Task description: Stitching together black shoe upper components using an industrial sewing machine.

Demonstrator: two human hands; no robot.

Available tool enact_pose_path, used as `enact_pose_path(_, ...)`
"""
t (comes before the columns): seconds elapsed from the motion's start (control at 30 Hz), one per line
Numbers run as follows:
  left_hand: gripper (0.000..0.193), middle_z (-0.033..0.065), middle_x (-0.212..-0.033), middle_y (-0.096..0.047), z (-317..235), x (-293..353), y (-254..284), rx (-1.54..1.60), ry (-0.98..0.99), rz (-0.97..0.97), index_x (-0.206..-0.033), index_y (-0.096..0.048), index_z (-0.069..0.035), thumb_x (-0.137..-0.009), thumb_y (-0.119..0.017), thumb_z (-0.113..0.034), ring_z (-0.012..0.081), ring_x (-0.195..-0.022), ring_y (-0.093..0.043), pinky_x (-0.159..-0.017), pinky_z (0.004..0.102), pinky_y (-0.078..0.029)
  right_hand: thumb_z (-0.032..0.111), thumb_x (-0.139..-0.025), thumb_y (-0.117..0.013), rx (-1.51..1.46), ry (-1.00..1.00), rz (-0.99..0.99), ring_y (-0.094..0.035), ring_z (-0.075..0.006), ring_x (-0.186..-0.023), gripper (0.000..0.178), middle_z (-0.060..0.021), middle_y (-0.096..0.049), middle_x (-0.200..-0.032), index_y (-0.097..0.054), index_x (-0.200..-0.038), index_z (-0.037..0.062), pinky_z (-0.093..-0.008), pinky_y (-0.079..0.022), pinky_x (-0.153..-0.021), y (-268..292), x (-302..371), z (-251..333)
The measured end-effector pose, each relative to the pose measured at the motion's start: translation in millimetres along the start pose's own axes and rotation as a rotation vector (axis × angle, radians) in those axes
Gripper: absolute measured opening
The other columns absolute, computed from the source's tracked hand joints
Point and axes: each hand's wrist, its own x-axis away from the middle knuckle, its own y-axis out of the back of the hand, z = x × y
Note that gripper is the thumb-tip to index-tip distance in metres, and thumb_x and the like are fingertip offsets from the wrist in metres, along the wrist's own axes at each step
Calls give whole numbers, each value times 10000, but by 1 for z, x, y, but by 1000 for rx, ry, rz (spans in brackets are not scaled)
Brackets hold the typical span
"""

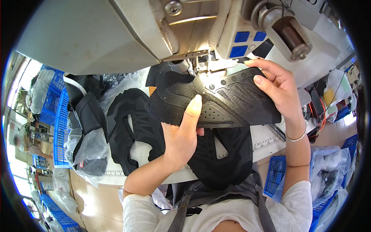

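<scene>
A black shoe upper (232, 98) with textured panels and punched holes is held up under the needle area of a sewing machine (205, 63). My left hand (183, 133) grips its lower left edge, thumb on top and fingers mostly hidden beneath. At the upper right, my right hand (276, 83) pinches the eyelet edge between thumb and fingers. Bright lamp light falls on the upper beside the presser foot. Below it, another black shoe upper (235, 154) lies over the near table edge. More flat black uppers (123, 123) rest to the left.
A brown thread spool (288, 33) is mounted on the machine at upper right. The white table (266, 141) has a ruler strip along its edge. Blue crates (62, 131) with plastic bags stand left; another blue crate (275, 174) sits right. A person works in the left background.
</scene>
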Motion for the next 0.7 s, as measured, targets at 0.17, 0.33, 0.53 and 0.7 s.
enact_pose_path(0.17, 144, -15, -763, -547, 2, -4, 5, 8, 5, 28, -928, -547, -75, -847, -574, -191, 36, -556, -483, -392, 178, -387, 71, -869, -528, -23, 18, -14, -529, -62, -812, 250, -86, -609, -924, -522, -1100, -22, -197, -431, -710, -2, -1, -3)
enact_pose_path(0.33, 152, -5, -756, -549, -1, -7, 5, -21, -6, 31, -928, -545, -63, -843, -577, -184, 43, -532, -481, -385, 180, -387, 69, -870, -524, -8, 20, -21, -519, -50, -780, 240, -58, -602, -873, -515, -1095, -14, -188, -420, -677, -3, 0, -5)
enact_pose_path(0.53, 152, 6, -745, -556, -8, -10, 5, -42, 13, 18, -910, -545, -42, -841, -573, -174, 54, -511, -483, -382, 182, -385, 65, -875, -513, -23, -37, -29, -517, -43, -785, 237, -48, -602, -881, -514, -1102, -2, -185, -416, -689, -4, 4, -6)
enact_pose_path(0.7, 149, 11, -720, -564, -6, -14, 11, -12, 11, 69, -888, -556, -43, -836, -577, -181, 60, -493, -484, -377, 193, -378, 62, -878, -506, -57, -5, -55, -530, -58, -829, 253, -62, -607, -926, -501, -1122, -1, -195, -428, -736, -12, 5, -3)
